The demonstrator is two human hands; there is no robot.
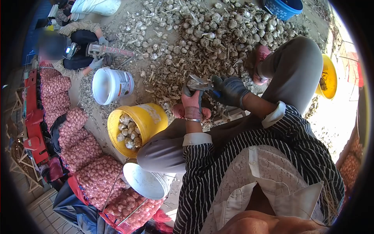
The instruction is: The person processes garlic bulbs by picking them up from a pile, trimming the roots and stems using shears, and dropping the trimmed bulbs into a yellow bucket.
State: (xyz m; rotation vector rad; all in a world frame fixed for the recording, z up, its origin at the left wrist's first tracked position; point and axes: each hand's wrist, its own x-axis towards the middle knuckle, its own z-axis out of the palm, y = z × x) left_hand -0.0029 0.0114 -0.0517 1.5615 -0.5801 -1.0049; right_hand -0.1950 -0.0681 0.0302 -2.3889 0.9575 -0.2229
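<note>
My left hand [192,102], in a pink and grey glove, is closed around a garlic bulb [193,83] in front of my knees. Against the bulb lie the metal blades of a pair of shears [203,83]. My right hand [230,91], in a dark glove, is wrapped round their handles, of which a little blue shows. Beyond both hands spreads a pile of garlic bulbs with dry leaves and stalks [210,39]. To the left of my hands, a tilted yellow bucket [152,119] holds several trimmed bulbs [129,132].
White buckets [113,85] [146,181] stand at the left. Behind them are filled net bags of garlic [97,175]. Another person [80,43] works at the upper left. A blue tub [283,8] is at the top, a yellow bucket [329,76] at the right.
</note>
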